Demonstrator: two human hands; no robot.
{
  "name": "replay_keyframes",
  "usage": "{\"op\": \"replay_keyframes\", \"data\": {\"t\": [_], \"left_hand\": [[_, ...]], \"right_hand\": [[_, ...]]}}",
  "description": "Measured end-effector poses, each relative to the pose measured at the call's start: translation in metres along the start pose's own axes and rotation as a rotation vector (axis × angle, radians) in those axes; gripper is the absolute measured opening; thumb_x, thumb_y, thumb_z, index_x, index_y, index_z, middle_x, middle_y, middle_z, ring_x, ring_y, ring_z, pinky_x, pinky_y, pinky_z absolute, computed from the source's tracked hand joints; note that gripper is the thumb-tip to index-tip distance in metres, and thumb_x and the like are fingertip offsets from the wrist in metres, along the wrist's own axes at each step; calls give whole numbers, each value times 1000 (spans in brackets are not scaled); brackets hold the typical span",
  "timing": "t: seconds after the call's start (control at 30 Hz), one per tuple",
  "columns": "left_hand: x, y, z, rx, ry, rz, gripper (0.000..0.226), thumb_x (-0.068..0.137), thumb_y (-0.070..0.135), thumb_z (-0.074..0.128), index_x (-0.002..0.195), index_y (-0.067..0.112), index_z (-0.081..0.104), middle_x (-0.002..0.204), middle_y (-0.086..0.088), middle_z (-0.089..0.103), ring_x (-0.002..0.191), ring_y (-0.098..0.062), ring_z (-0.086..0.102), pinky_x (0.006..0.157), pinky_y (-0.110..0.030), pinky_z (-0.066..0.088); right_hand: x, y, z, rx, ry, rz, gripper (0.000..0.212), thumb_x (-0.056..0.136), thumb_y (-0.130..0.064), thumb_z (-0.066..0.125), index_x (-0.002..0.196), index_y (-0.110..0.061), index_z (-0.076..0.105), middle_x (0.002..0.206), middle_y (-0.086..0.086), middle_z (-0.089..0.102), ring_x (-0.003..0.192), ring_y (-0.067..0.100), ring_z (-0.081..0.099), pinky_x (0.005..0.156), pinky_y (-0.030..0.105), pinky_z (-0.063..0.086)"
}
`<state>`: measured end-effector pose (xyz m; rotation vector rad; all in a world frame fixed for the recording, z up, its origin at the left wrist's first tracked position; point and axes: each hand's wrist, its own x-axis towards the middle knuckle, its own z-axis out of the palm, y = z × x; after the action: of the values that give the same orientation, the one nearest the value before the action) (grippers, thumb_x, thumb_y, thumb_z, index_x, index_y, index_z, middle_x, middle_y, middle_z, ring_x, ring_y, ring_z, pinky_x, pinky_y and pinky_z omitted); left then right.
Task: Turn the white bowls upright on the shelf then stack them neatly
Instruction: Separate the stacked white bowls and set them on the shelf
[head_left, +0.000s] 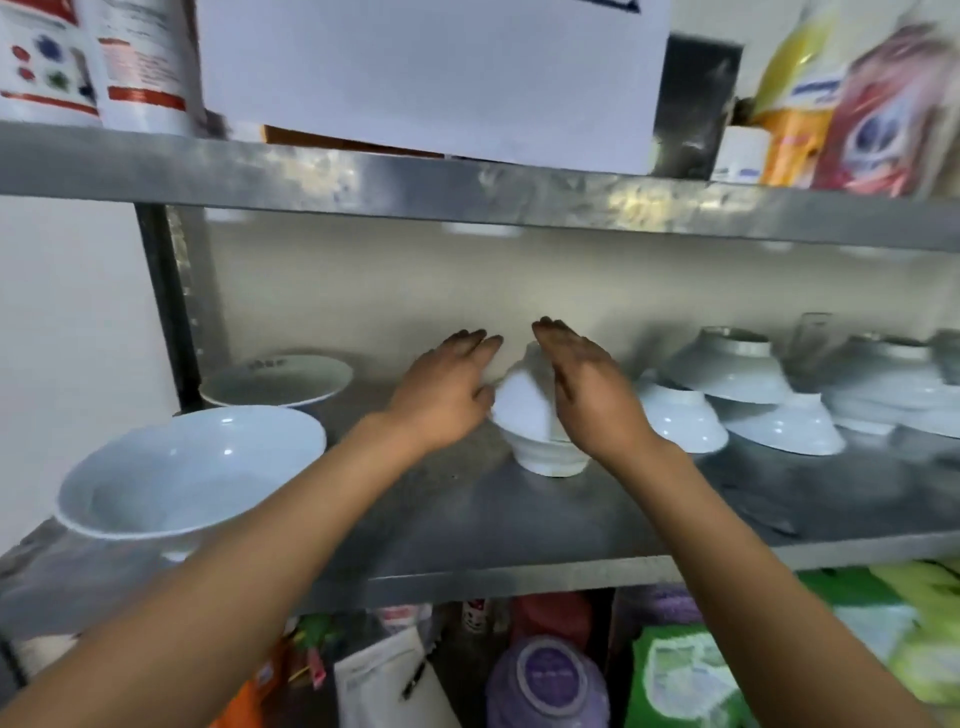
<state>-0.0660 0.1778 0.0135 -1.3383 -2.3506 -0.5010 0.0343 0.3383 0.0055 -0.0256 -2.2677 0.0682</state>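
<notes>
On the metal shelf (519, 525) a small white bowl (522, 408) sits tilted on top of an upright white bowl (550, 460). My left hand (447, 387) and my right hand (587, 387) flank the tilted bowl with straight fingers, touching its sides. To the right lie several white bowls turned upside down: one small (683, 418), one larger leaning above it (727, 371), one in front (787, 426) and more at the far right (888, 387). Two wide bowls stand upright at the left, one in front (192, 467) and one behind (275, 379).
The upper shelf (467, 182) hangs low above the bowls and carries a white box (426, 78), cans and bottles. A clear glass (813, 332) stands behind the overturned bowls. Bags and packets fill the shelf below. The shelf's left post (166, 301) borders the wide bowls.
</notes>
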Motion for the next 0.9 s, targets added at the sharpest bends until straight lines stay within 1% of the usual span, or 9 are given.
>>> {"op": "replay_keyframes", "data": {"t": [0.1, 0.23, 0.33, 0.4, 0.57, 0.7, 0.77, 0.83, 0.9], "left_hand": [[14, 23, 13, -65, 30, 39, 62, 94, 23, 49, 150, 18, 24, 157, -7, 25, 144, -22, 21, 115, -35, 24], [28, 44, 30, -116, 70, 55, 55, 94, 23, 48, 147, 17, 32, 154, -7, 33, 141, -23, 28, 113, -35, 29], [40, 58, 39, -75, 173, 166, 45, 89, 20, 45, 134, 17, 52, 138, -7, 54, 126, -28, 49, 100, -37, 44], [47, 66, 45, -39, 223, 221, 43, 87, 20, 44, 128, 20, 58, 127, -3, 62, 115, -26, 56, 91, -35, 49], [59, 75, 62, -39, 185, 100, 41, 94, 23, 46, 135, 27, 51, 134, 2, 58, 125, -22, 49, 96, -36, 46], [65, 79, 68, -90, 161, -14, 40, 95, 33, 43, 134, 35, 50, 132, 6, 58, 125, -19, 46, 96, -38, 46], [68, 82, 70, -85, 152, -57, 37, 94, 35, 46, 131, 31, 54, 126, 4, 61, 122, -21, 47, 93, -38, 47], [71, 86, 73, -90, 172, -100, 34, 93, 35, 49, 124, 24, 60, 119, 0, 64, 118, -24, 50, 91, -40, 48], [74, 91, 76, -88, 196, -141, 32, 93, 33, 51, 120, 19, 61, 119, -3, 64, 117, -26, 51, 91, -39, 47]], "right_hand": [[-18, 26, -14, -34, -8, 59, 55, 83, 10, 39, 137, -1, 46, 141, 18, 48, 133, 32, 44, 111, 40, 35], [-38, 54, -16, -26, -8, 150, 54, 87, 7, 40, 140, -3, 43, 145, 15, 44, 137, 28, 40, 111, 31, 27], [-48, 68, -12, 19, 1, 196, 51, 90, 4, 41, 140, -4, 43, 145, 14, 44, 137, 27, 39, 113, 29, 25], [-51, 75, -10, 50, 1, 219, 49, 92, 0, 42, 141, -5, 42, 146, 13, 44, 137, 26, 39, 115, 30, 26], [-52, 96, -6, 99, -2, 222, 50, 93, -3, 41, 142, -8, 40, 149, 10, 41, 139, 24, 36, 115, 30, 25], [-46, 113, 5, 157, 18, 242, 51, 92, -2, 42, 142, -10, 41, 149, 9, 40, 140, 22, 35, 114, 26, 24], [-39, 120, 13, 191, 55, 240, 51, 90, 3, 41, 140, -6, 43, 147, 11, 42, 138, 24, 38, 113, 25, 24], [-32, 125, 19, 224, 108, 252, 52, 89, 5, 39, 140, -4, 44, 146, 13, 44, 137, 26, 40, 114, 29, 28], [-32, 130, 27, 268, 145, 272, 52, 89, 5, 39, 140, -4, 43, 146, 12, 44, 137, 25, 40, 114, 29, 28]]}}
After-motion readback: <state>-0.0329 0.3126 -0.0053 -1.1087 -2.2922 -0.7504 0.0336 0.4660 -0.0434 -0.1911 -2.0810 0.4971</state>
